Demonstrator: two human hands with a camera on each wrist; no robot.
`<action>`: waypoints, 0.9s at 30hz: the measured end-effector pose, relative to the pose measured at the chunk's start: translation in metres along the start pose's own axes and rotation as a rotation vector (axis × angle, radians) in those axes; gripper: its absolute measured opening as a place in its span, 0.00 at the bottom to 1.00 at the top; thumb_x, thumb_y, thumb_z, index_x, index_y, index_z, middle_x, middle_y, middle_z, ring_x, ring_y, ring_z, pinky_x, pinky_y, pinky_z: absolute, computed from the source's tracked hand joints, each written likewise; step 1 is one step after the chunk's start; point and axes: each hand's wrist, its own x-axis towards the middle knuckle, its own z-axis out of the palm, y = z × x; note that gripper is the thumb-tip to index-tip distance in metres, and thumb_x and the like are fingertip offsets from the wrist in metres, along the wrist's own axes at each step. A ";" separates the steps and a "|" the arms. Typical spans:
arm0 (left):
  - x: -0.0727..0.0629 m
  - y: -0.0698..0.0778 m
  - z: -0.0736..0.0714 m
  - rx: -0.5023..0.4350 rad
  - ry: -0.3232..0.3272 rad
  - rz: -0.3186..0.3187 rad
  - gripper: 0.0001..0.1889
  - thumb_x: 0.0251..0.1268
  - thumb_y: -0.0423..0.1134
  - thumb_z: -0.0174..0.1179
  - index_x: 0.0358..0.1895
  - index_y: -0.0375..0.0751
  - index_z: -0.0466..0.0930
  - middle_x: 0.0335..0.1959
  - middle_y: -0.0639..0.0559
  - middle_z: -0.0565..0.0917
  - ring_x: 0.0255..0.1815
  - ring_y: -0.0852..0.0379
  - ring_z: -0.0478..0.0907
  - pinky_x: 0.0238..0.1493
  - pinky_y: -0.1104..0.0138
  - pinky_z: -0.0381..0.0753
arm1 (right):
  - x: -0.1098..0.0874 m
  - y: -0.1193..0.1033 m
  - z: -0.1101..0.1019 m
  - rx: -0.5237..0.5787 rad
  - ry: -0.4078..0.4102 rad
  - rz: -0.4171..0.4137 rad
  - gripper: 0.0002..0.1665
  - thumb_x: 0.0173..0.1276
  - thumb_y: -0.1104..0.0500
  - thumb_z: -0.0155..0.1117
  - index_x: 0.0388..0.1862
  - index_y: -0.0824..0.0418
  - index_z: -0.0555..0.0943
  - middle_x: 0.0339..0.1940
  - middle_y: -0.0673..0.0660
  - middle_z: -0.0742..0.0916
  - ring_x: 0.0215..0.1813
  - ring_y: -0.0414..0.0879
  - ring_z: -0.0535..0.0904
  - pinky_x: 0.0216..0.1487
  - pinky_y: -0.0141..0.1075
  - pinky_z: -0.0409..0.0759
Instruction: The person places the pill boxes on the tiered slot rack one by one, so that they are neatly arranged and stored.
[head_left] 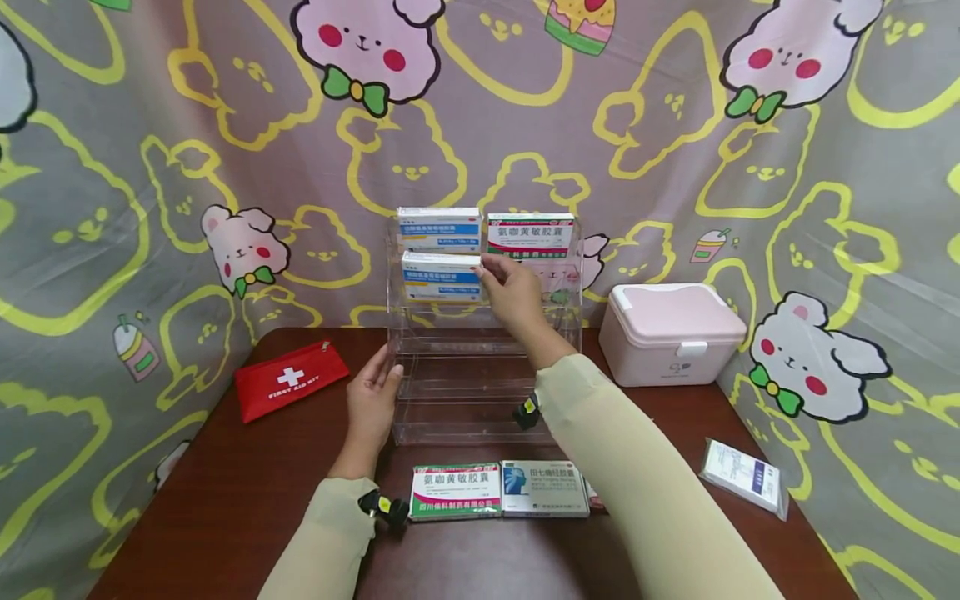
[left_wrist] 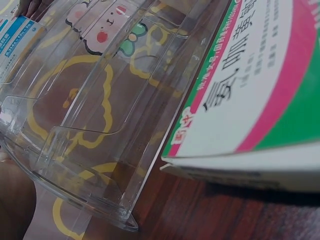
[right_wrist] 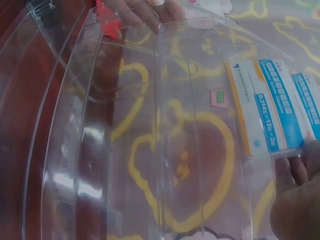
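Observation:
A clear plastic tiered rack (head_left: pixel 472 377) stands on the table. My left hand (head_left: pixel 372 398) grips its left side, thumb at the front and fingers behind the edge. On the second tier from the top sits a blue-and-white medicine box (head_left: pixel 441 279), its right end between the thumb and fingers of my right hand (head_left: pixel 516 293). The right wrist view shows this same medicine box (right_wrist: pixel 265 107) in its slot with fingertips at its end. Above it on the top tier is a matching blue-and-white box (head_left: pixel 438 227), and to the right a green-and-white capsule box (head_left: pixel 530 235).
In front of the rack lie a green-and-white capsule box (head_left: pixel 455 492) and a grey-and-blue box (head_left: pixel 545 489), with another partly hidden by my right sleeve. A red first aid pouch (head_left: pixel 291 380) lies left; a pink lidded case (head_left: pixel 672 335) and a wrapped white pack (head_left: pixel 744 477) are right.

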 end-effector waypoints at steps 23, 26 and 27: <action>0.001 0.005 0.002 0.024 0.013 -0.028 0.28 0.77 0.22 0.62 0.77 0.28 0.74 0.77 0.33 0.75 0.80 0.47 0.72 0.66 0.79 0.80 | -0.034 0.008 -0.049 0.120 -0.108 -0.018 0.25 0.80 0.53 0.71 0.72 0.59 0.83 0.64 0.61 0.91 0.63 0.49 0.89 0.63 0.39 0.88; -0.001 0.004 0.001 0.031 0.010 -0.039 0.28 0.78 0.23 0.62 0.78 0.29 0.73 0.78 0.34 0.75 0.81 0.46 0.71 0.66 0.79 0.80 | -0.060 0.020 -0.079 0.207 -0.176 -0.012 0.24 0.78 0.58 0.73 0.69 0.62 0.84 0.62 0.65 0.91 0.59 0.45 0.90 0.59 0.33 0.88; -0.001 0.004 0.001 0.036 0.010 -0.036 0.28 0.78 0.23 0.62 0.78 0.29 0.73 0.78 0.34 0.75 0.81 0.45 0.70 0.66 0.79 0.80 | -0.068 0.026 -0.090 0.223 -0.208 -0.006 0.24 0.78 0.60 0.73 0.69 0.64 0.84 0.62 0.67 0.91 0.58 0.43 0.90 0.58 0.32 0.88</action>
